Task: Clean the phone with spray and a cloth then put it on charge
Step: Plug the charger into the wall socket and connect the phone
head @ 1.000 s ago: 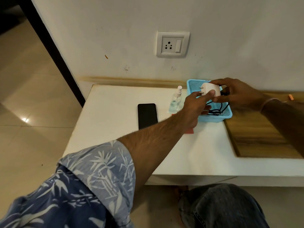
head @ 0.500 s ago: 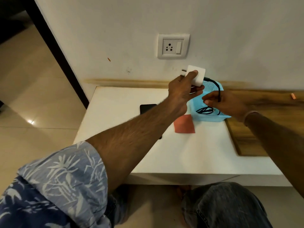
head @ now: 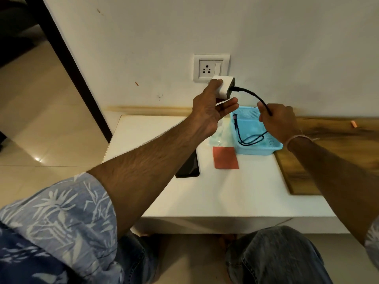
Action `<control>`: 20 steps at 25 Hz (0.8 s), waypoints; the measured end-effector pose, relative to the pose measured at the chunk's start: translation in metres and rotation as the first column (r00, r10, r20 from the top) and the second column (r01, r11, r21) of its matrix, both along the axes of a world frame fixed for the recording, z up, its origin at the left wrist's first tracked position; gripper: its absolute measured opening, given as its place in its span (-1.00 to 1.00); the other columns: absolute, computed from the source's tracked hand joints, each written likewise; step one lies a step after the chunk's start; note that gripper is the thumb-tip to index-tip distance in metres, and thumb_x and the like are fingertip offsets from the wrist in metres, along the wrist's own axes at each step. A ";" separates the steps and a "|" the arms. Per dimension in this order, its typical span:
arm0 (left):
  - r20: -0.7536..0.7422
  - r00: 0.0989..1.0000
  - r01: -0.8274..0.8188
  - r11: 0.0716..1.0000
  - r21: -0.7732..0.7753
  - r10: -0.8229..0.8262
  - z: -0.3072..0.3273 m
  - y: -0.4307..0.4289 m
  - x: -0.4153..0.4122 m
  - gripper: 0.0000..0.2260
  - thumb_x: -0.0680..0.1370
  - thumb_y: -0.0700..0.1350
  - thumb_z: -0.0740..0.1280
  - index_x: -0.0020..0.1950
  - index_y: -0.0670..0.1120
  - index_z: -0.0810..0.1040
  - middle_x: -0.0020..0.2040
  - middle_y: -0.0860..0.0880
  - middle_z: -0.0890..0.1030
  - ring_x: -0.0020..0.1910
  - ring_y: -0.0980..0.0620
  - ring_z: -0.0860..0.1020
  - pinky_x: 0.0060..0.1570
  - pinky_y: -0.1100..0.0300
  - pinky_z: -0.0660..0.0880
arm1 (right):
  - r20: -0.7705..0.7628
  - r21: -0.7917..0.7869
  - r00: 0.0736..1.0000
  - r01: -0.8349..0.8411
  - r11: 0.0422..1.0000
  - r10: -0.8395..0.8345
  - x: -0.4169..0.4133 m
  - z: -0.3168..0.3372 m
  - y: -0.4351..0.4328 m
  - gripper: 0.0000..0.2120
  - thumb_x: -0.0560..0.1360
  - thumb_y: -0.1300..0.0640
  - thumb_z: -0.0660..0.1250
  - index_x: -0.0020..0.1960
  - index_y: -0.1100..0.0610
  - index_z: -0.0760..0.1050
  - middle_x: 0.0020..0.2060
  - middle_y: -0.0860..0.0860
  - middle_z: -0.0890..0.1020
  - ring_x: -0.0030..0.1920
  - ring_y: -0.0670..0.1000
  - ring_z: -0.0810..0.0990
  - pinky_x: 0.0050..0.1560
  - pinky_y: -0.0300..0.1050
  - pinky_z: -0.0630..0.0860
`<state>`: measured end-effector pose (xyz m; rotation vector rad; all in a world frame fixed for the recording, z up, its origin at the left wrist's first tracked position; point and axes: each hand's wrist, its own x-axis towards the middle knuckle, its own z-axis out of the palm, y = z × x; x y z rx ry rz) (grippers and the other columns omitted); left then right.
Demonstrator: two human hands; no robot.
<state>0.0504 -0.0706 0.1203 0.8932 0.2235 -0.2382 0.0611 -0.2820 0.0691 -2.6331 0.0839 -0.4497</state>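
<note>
A home room: tiled floor (head: pixel 30 119), wall socket (head: pixel 211 68), low white table (head: pixel 225 193).

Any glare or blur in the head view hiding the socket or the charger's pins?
Head view: the wall socket is sharp and evenly lit, no glare; the charger is crisp, though the left hand covers most of its pins; the cable in the right hand shows clearly against the wall; the only glare is a small spot on the floor tile.

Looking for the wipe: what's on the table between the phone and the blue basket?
In the head view, a red cloth lies flat between the phone and the blue basket.
</note>
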 end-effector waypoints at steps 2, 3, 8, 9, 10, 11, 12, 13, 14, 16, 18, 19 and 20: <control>0.005 1.000 0.006 1.000 0.010 -0.006 0.004 0.004 -0.001 -0.84 0.57 -0.12 0.41 0.02 -0.17 0.50 -0.06 -0.23 0.53 -0.28 -0.11 0.64 -0.22 0.01 0.68 | 0.046 0.086 0.999 0.005 0.996 -0.009 0.000 0.016 0.005 -0.42 0.59 -0.24 0.07 -0.29 0.16 0.57 -0.42 0.05 0.60 -0.21 0.22 0.59 0.02 0.06 0.51; 0.009 1.000 0.013 1.000 0.011 -0.013 0.006 0.006 -0.001 -0.83 0.56 -0.12 0.42 0.03 -0.16 0.50 -0.05 -0.23 0.54 -0.28 -0.11 0.64 -0.23 0.02 0.67 | 0.071 0.123 0.997 0.001 0.992 -0.009 -0.001 0.025 0.008 -0.39 0.59 -0.25 0.07 -0.29 0.19 0.57 -0.42 0.09 0.60 -0.20 0.23 0.59 0.04 0.08 0.51; 0.014 0.994 0.112 0.992 0.052 -0.113 0.019 0.013 -0.006 -0.72 0.53 -0.10 0.44 0.15 -0.20 0.51 -0.06 -0.23 0.55 -0.29 -0.09 0.65 -0.18 0.02 0.66 | 0.256 0.136 0.965 -0.098 0.986 0.061 -0.005 0.069 0.023 -0.41 0.59 -0.19 0.16 -0.26 0.29 0.59 -0.38 0.10 0.64 -0.35 0.01 0.59 -0.11 -0.16 0.45; 0.009 0.990 0.140 0.988 0.063 -0.141 0.022 0.014 -0.008 -0.70 0.53 -0.09 0.43 0.17 -0.21 0.51 -0.04 -0.23 0.56 -0.28 -0.11 0.65 -0.19 0.02 0.66 | 0.265 0.162 0.962 -0.117 0.980 0.071 -0.004 0.078 0.028 -0.45 0.58 -0.18 0.20 -0.22 0.29 0.60 -0.35 0.08 0.65 -0.38 -0.08 0.56 -0.13 -0.21 0.43; 0.005 0.985 0.170 0.983 0.066 -0.171 0.026 0.014 -0.010 -0.70 0.54 -0.08 0.42 0.17 -0.22 0.52 -0.02 -0.24 0.57 -0.27 -0.13 0.66 -0.20 0.02 0.66 | 0.266 0.202 0.961 -0.130 0.971 0.074 -0.003 0.086 0.034 -0.49 0.55 -0.18 0.25 -0.17 0.28 0.60 -0.32 0.06 0.64 -0.37 -0.11 0.54 -0.14 -0.24 0.42; 0.001 0.978 0.206 0.977 0.060 -0.206 0.029 0.014 -0.013 -0.70 0.54 -0.07 0.41 0.18 -0.22 0.52 0.02 -0.26 0.59 -0.27 -0.13 0.66 -0.21 0.03 0.66 | 0.260 0.251 0.963 -0.146 0.957 0.078 -0.003 0.094 0.040 -0.53 0.52 -0.18 0.30 -0.12 0.26 0.60 -0.30 0.05 0.63 -0.34 -0.08 0.54 -0.15 -0.24 0.43; -0.003 0.970 0.244 0.969 0.042 -0.244 0.032 0.014 -0.015 -0.69 0.55 -0.05 0.39 0.19 -0.22 0.52 0.06 -0.28 0.60 -0.26 -0.13 0.66 -0.22 0.04 0.65 | 0.243 0.310 0.965 -0.175 0.935 0.100 -0.003 0.100 0.045 -0.59 0.50 -0.16 0.34 -0.07 0.23 0.58 -0.30 0.04 0.61 -0.30 -0.06 0.53 -0.16 -0.21 0.44; -0.010 0.961 0.277 0.961 0.012 -0.277 0.035 0.014 -0.018 -0.69 0.56 -0.04 0.36 0.18 -0.23 0.52 0.11 -0.30 0.60 -0.24 -0.12 0.66 -0.23 0.05 0.66 | 0.221 0.381 0.964 -0.223 0.897 0.146 -0.004 0.106 0.050 -0.64 0.49 -0.12 0.38 -0.04 0.20 0.57 -0.30 0.02 0.58 -0.28 -0.05 0.53 -0.19 -0.19 0.46; -0.016 0.954 0.300 0.953 -0.027 -0.301 0.037 0.014 -0.020 -0.69 0.57 -0.03 0.35 0.17 -0.24 0.51 0.14 -0.32 0.57 -0.19 -0.14 0.66 -0.23 0.05 0.66 | 0.201 0.460 0.956 -0.287 0.841 0.216 -0.007 0.110 0.054 -0.70 0.49 -0.07 0.40 0.00 0.17 0.55 -0.29 0.00 0.57 -0.26 -0.06 0.54 -0.24 -0.18 0.48; -0.016 0.941 0.334 0.938 -0.094 -0.337 0.040 0.012 -0.025 -0.69 0.58 -0.03 0.31 0.15 -0.26 0.48 0.16 -0.36 0.53 -0.02 -0.21 0.63 -0.15 0.02 0.68 | 0.191 0.550 0.910 -0.410 0.728 0.368 -0.013 0.116 0.060 -0.75 0.51 0.06 0.39 0.09 0.19 0.53 -0.23 0.00 0.55 -0.21 -0.06 0.55 -0.29 -0.16 0.51; -0.003 0.928 0.369 0.919 -0.142 -0.373 0.042 0.008 -0.032 -0.69 0.58 -0.05 0.28 0.17 -0.27 0.46 0.16 -0.37 0.55 0.10 -0.29 0.60 0.09 -0.03 0.62 | 0.210 0.548 0.864 -0.492 0.677 0.458 -0.019 0.120 0.064 -0.79 0.56 0.19 0.32 0.15 0.26 0.50 -0.20 0.00 0.52 -0.20 -0.07 0.55 -0.25 -0.16 0.54; 0.000 0.924 0.377 0.912 -0.161 -0.382 0.043 0.005 -0.035 -0.68 0.58 -0.06 0.28 0.18 -0.28 0.46 0.14 -0.38 0.56 0.12 -0.31 0.59 0.18 -0.05 0.57 | 0.219 0.531 0.850 -0.516 0.672 0.479 -0.021 0.122 0.064 -0.80 0.58 0.23 0.28 0.16 0.28 0.50 -0.17 -0.01 0.52 -0.20 -0.09 0.55 -0.21 -0.17 0.55; -0.001 0.925 0.375 0.910 -0.177 -0.381 0.044 0.003 -0.037 -0.68 0.57 -0.07 0.29 0.20 -0.29 0.47 0.12 -0.38 0.57 0.13 -0.33 0.59 0.24 -0.06 0.55 | 0.222 0.512 0.841 -0.531 0.675 0.493 -0.023 0.124 0.064 -0.81 0.59 0.24 0.26 0.17 0.28 0.50 -0.14 -0.01 0.53 -0.20 -0.11 0.54 -0.18 -0.17 0.56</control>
